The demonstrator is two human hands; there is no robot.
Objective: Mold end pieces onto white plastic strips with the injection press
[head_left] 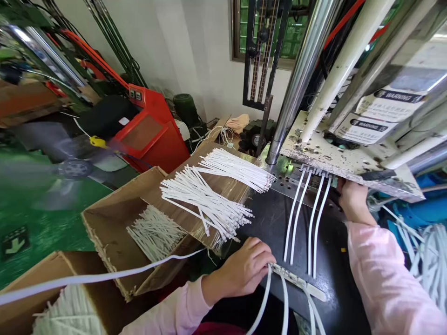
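Near the front edge of the black worktable (265, 216), my left hand (242, 267) is closed on the left end of a narrow metal bar (300, 281). Several white cords (285, 298) hang from this bar toward me. My right hand (353, 197) is at the right end of the mould (316, 172), under the press plate (349, 156). Its fingers are curled, their tips hidden, so what they grip cannot be made out. White cords (295, 216) run from the mould toward me over the black surface, between my two hands.
Two bundles of white cord pieces (206, 200) lie on a cardboard sheet (178, 209) at left. Cardboard boxes (104, 232) below hold more. A steel column (296, 79) rises beside the mould. A spinning fan (73, 168) and red machine (150, 130) stand farther left; loose cords (431, 260) hang at right.
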